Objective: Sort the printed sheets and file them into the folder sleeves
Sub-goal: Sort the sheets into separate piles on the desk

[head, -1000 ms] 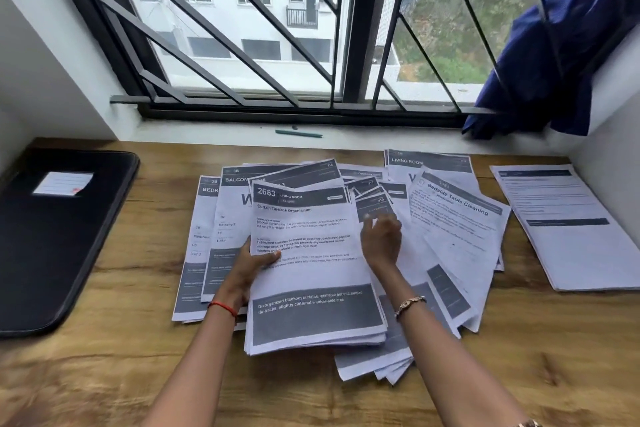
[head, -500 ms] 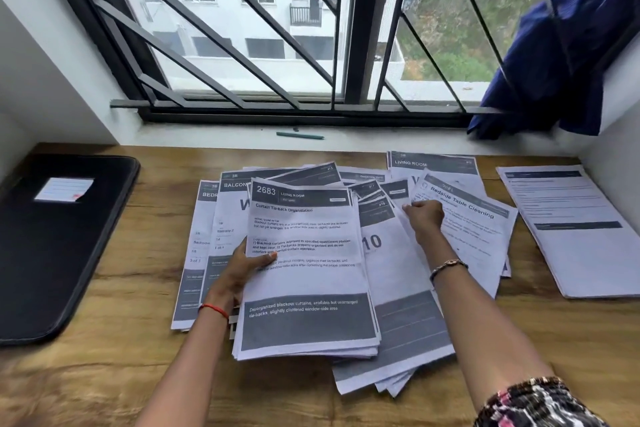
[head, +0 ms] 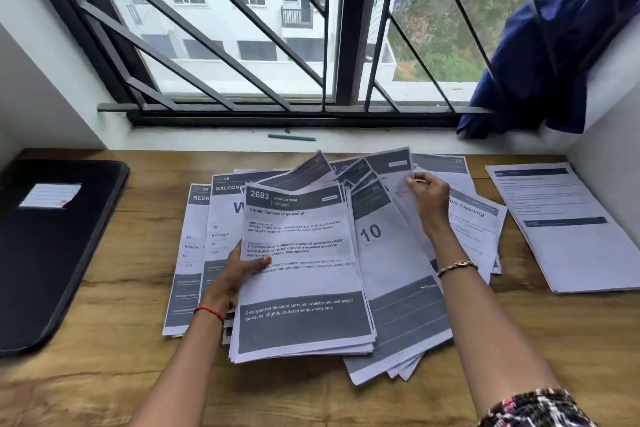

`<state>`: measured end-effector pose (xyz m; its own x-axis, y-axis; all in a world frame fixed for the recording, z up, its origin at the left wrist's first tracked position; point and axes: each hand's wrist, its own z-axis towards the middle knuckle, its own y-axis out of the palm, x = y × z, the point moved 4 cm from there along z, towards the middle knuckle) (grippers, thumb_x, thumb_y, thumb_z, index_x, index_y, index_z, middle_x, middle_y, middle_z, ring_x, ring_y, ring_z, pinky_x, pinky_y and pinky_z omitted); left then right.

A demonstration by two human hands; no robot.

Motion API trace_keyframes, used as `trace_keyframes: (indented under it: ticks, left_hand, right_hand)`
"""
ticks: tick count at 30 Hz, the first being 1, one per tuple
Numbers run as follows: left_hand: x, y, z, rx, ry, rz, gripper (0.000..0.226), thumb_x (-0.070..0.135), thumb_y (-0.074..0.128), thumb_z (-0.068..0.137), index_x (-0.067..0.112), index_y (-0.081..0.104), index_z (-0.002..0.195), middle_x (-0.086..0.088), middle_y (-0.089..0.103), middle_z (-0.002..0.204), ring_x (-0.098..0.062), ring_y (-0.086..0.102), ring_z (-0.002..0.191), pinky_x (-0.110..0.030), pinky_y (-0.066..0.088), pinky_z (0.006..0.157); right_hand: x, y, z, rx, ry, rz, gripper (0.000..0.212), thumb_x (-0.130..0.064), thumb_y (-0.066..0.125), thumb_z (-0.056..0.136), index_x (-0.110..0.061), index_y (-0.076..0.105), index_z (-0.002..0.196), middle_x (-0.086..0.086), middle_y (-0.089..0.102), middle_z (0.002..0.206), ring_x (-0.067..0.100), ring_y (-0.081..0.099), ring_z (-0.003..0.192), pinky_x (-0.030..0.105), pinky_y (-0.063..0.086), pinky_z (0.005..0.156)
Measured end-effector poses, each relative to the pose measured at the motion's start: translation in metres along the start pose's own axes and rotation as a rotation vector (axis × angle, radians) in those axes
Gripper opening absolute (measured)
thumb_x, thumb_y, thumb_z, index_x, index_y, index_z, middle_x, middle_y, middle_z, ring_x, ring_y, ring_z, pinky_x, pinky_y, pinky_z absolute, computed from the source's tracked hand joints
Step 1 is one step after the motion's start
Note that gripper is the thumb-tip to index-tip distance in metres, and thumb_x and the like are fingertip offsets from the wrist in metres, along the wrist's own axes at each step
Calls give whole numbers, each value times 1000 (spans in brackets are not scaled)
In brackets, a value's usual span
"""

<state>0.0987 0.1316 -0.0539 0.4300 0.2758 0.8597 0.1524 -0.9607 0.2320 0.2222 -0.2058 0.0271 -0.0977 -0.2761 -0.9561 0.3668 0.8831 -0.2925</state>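
A closed black folder (head: 52, 253) lies flat, contents hidden. Right of it, the left hand (head: 235, 274) grips a sheet stack (head: 301, 288); farther right, the right hand (head: 431, 199) pinches one sheet (head: 394, 177).

A wooden surface (head: 104, 374) meets white walls (head: 41, 87). Daylight enters a barred window (head: 349, 28); blue cloth (head: 540, 62) drapes its sill (head: 207, 137).

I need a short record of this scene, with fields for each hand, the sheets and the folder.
left hand: holds the stack topped by the 2683 sheet
right hand: pinches a lifted sheet near its top edge
folder: black, flat at the desk's left, untouched
side pile: lies alone at the desk's right
pen: on the window sill
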Motion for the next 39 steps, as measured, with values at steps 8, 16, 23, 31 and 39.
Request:
trace_keyframes:
  ticks: [8,16,23,31,39]
  left_hand:
    - [-2,2,4,27,8,115,43,-16,62,75,7,51,109,-10,65,93,-10,69,65,-21,54,56]
    - [0,7,-1,49,5,162,40,-17,56,80,5,50,112,-10,64,93,-16,65,70,-18,52,54]
    - [0,7,-5,49,15,106,37,6,67,81,10,56,116,-9,66,111,-21,65,94,-33,56,78]
    - [6,11,-15,39,-68,49,58,56,50,82,20,53,128,-12,66,118,-34,64,103,-54,50,90]
    - [5,11,-15,22,-35,56,48,54,56,85,25,55,123,4,65,115,-15,62,105,-37,52,88]
  right_hand:
    - [-57,-20,2,396,-353,-34,20,-12,51,94,4,63,94,16,67,85,24,62,78,17,47,63]
    - [-154,-30,-23,671,-886,-14,27,-16,48,97,4,65,94,13,71,87,18,64,79,19,45,68]
    - [-168,-37,-16,744,-649,270,27,-15,48,94,10,59,95,-6,55,72,-8,49,61,16,42,63]
    - [-53,27,-43,334,-154,-89,19,-13,48,97,2,59,99,14,65,85,27,59,77,24,35,63]
    - [20,88,-99,-14,-26,-379,20,-12,40,99,2,53,105,23,65,103,39,60,98,40,44,77]
